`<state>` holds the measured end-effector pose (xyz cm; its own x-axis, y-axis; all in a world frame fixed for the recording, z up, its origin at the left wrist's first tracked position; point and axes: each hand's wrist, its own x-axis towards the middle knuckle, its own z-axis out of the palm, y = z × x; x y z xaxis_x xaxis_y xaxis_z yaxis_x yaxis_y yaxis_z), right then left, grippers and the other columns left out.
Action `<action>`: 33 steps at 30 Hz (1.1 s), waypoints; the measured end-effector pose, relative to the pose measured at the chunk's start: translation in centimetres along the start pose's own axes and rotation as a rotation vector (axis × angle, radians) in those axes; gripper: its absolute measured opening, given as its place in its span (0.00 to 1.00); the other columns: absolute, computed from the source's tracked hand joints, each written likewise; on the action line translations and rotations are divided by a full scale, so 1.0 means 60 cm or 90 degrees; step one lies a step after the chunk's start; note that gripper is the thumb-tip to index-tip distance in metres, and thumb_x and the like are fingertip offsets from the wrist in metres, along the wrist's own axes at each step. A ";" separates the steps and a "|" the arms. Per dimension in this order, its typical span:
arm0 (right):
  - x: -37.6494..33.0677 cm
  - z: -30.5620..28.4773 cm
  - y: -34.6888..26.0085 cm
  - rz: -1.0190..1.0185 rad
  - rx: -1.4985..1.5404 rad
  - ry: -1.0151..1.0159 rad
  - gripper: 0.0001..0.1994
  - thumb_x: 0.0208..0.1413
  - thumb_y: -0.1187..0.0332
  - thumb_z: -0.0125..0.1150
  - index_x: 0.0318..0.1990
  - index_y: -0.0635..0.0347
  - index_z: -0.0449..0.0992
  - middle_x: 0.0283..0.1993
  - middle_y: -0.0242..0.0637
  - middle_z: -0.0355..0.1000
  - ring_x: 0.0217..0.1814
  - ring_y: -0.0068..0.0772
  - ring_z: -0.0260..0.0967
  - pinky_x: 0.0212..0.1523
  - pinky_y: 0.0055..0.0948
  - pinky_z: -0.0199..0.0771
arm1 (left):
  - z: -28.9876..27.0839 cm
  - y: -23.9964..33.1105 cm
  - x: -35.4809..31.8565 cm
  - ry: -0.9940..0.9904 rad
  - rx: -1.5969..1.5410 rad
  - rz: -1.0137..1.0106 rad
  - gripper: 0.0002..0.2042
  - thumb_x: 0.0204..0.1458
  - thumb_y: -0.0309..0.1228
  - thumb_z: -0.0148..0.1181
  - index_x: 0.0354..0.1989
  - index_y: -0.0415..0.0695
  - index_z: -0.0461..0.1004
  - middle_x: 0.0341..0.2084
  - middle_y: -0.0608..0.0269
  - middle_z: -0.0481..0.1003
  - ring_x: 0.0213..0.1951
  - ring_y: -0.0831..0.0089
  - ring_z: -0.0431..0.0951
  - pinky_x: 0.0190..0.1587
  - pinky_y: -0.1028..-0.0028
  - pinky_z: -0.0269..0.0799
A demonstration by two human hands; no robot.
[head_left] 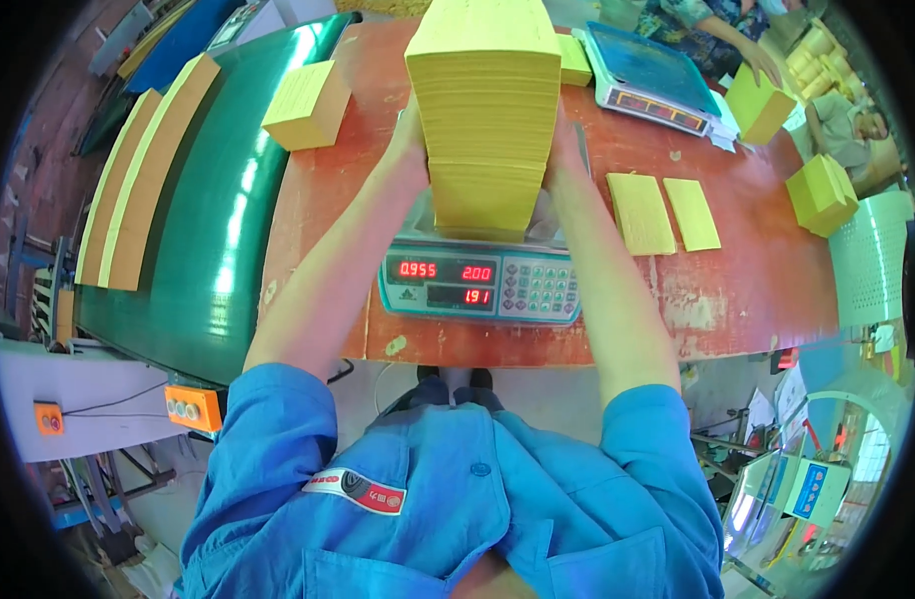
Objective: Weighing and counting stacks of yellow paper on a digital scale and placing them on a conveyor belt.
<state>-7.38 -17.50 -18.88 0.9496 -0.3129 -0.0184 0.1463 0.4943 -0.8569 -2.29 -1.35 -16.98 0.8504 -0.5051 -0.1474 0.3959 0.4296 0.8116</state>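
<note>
I have the tall yellow paper stack (485, 125) straight ahead of the body, between the two hands, and I judge that any move of it turns on this squeeze from both sides. Its long axis runs upright, rising from the scale (480, 285) toward my camera, so the forearms meet it crosswise at its flanks. The left hand (412, 145) is on its left side and the right hand (563, 150) on its right; I see neither as clearly nearer. Both appear to be clasping the stack, though most of the fingers are hidden behind it and I cannot tell how firmly they press. A seam shows low on the front, where the upper part looks slightly wider than the part beneath, and the hands sit around that level. The stack's foot is over the scale's platform, behind the lit display; I cannot tell whether its weight rests wholly there.
</note>
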 end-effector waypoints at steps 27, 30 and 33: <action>-0.397 -0.362 0.048 -0.193 -0.674 0.218 0.09 0.59 0.80 0.52 0.42 0.62 0.78 0.31 0.30 0.71 0.28 0.16 0.65 0.30 0.18 0.66 | -0.417 -0.152 -0.397 0.419 1.241 0.253 0.24 0.59 0.40 0.48 0.63 0.43 0.65 0.63 0.52 0.62 0.65 0.55 0.59 0.67 0.59 0.48; -0.395 -0.357 0.048 -0.185 -0.637 0.227 0.09 0.58 0.81 0.52 0.42 0.62 0.78 0.32 0.30 0.70 0.28 0.16 0.64 0.30 0.18 0.66 | -0.416 -0.147 -0.395 0.416 1.233 0.237 0.25 0.59 0.40 0.49 0.62 0.42 0.65 0.63 0.50 0.63 0.65 0.55 0.59 0.67 0.59 0.48; -0.388 -0.357 0.051 -0.177 -0.602 0.228 0.09 0.58 0.81 0.52 0.42 0.62 0.78 0.31 0.30 0.70 0.29 0.16 0.64 0.30 0.18 0.66 | -0.432 -0.117 -0.387 0.392 1.141 0.220 0.23 0.59 0.38 0.50 0.61 0.39 0.66 0.60 0.48 0.65 0.63 0.55 0.63 0.66 0.60 0.53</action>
<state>-35.00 -26.08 -32.09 0.7557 -0.6164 0.2214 -0.0762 -0.4185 -0.9050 -15.82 26.73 -33.92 0.9477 -0.1132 0.2983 -0.2143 -0.9185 0.3324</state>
